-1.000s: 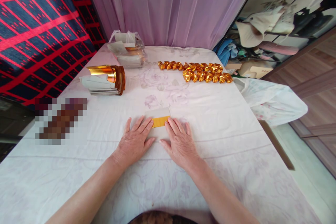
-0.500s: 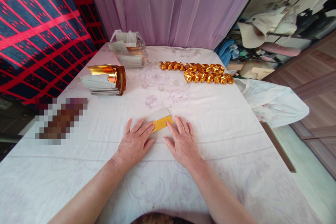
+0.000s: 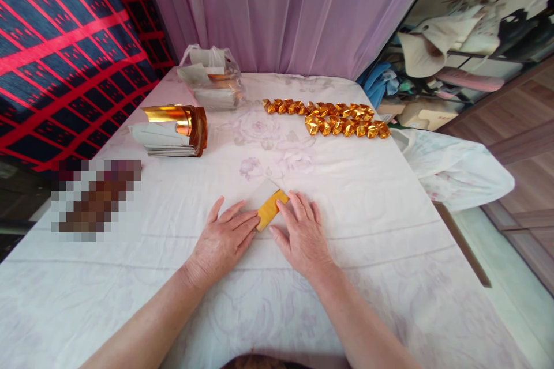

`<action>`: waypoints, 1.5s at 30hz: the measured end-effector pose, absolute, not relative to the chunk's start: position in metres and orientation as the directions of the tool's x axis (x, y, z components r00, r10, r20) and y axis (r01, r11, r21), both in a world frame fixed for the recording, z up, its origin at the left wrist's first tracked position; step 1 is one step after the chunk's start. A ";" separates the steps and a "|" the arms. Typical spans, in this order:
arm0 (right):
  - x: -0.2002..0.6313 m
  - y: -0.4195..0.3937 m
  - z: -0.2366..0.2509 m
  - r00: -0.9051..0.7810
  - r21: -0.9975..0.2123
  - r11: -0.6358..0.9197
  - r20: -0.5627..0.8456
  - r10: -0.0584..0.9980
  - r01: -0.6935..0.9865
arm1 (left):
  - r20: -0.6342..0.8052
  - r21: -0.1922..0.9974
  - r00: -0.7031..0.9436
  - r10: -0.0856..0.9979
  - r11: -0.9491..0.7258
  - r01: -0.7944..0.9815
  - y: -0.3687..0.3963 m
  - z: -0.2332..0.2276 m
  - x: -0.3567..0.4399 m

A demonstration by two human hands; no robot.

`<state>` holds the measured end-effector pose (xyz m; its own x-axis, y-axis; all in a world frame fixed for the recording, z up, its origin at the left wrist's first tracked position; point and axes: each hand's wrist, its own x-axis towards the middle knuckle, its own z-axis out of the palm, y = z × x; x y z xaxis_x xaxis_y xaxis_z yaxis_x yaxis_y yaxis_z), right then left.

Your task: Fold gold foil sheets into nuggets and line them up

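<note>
Lying near the table's (image 3: 389,225) left edge is a stack of gold-foil sheets (image 3: 173,130). Left hand (image 3: 223,239) and right hand (image 3: 303,233), fingers flat and extended, press a folded gold paper (image 3: 269,209) near the front edge. Folded gold ingots (image 3: 333,118) line the far right.

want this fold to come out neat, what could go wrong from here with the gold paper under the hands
1. The small gold-and-white paper sheet lies tilted between the left hand and right hand, so a crease pressed now may come out crooked.
2. The white floral tablecloth is soft and wrinkled, so the fold may not press sharp.
3. Only fingertips touch the sheet, so it could slide on the cloth.
</note>
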<state>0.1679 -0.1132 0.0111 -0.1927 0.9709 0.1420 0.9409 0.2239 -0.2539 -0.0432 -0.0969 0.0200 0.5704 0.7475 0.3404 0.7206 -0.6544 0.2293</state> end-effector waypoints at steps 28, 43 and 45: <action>0.166 -0.105 0.012 -0.436 -0.309 0.551 0.370 0.821 0.776 | 0.341 0.331 0.529 0.777 -0.626 0.706 -0.089 0.021 -0.035; 0.163 -0.105 0.013 -0.410 -0.333 0.555 0.414 0.812 0.762 | 0.353 0.294 0.538 0.766 -0.636 0.713 -0.089 0.021 -0.037; 0.162 -0.105 0.012 -0.401 -0.337 0.558 0.433 0.807 0.758 | 0.346 0.295 0.534 0.771 -0.630 0.718 -0.088 0.021 -0.036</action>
